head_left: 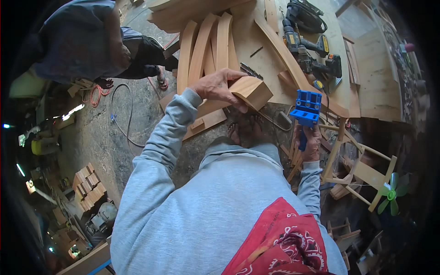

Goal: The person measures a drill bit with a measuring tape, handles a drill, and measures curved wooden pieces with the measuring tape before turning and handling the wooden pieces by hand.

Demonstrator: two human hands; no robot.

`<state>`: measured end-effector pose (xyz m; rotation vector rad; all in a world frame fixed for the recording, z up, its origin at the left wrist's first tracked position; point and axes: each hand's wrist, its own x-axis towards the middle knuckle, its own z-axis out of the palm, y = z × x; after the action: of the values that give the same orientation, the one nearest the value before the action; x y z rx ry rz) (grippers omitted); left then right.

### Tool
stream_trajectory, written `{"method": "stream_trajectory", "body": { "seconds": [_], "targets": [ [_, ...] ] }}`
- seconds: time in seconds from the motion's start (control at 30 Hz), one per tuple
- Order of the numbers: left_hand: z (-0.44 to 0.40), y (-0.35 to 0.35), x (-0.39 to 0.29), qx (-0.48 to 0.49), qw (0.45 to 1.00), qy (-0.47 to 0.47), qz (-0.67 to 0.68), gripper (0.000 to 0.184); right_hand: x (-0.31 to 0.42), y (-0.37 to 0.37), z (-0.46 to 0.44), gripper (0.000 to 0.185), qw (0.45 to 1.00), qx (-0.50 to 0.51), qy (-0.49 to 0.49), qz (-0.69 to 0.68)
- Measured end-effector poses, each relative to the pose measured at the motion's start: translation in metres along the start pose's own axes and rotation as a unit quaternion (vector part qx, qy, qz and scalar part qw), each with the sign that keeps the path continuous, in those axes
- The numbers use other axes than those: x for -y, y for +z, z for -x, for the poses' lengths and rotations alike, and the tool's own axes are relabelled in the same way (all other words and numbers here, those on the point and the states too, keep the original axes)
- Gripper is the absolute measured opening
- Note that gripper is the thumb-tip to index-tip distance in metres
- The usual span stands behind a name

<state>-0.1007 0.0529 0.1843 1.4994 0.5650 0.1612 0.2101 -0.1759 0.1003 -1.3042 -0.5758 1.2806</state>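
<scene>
My left hand (pixel 222 89) is closed round a thick wooden piece (pixel 253 93) at the near edge of the workbench (pixel 254 52); its angled end faces right. Lower right, my right hand (pixel 310 141) grips a blue jig (pixel 307 106) by its lower part, with the slotted head pointing up, beyond the bench edge. Several curved wooden slats (pixel 203 48) lie on the bench just past my left hand. A long curved wooden part (pixel 284 52) lies between the two hands and the tools.
Cordless drills (pixel 316 46) and a black corded tool (pixel 306 16) lie at the bench's right. Another person (pixel 78 41) stands at the upper left. A wooden chair frame (pixel 360 172) and green fan (pixel 391 194) are at right, stacked wood blocks (pixel 89 187) at left. Cables cross the floor.
</scene>
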Motion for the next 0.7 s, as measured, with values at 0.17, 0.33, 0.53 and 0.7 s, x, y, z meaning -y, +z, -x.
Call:
{"method": "stream_trajectory", "body": {
  "seconds": [0.17,0.33,0.53,0.7],
  "targets": [
    [0.004,0.008,0.025,-0.049,0.998,0.038,0.0,0.08,-0.001,-0.002,-0.006,0.027,0.998,0.02,0.008,0.05],
    [0.0,0.015,0.031,-0.047,0.994,0.014,0.103,0.078,-0.002,0.001,-0.003,0.028,0.997,0.028,0.005,0.073],
    [-0.032,0.001,0.0,0.007,0.997,-0.045,-0.067,0.071,-0.01,-0.005,0.008,0.029,0.999,-0.005,0.025,0.036],
    [-0.075,0.012,-0.049,0.096,0.916,-0.104,-0.375,0.067,-0.025,-0.025,0.027,0.028,0.997,-0.077,0.016,-0.028]
  ]
}}
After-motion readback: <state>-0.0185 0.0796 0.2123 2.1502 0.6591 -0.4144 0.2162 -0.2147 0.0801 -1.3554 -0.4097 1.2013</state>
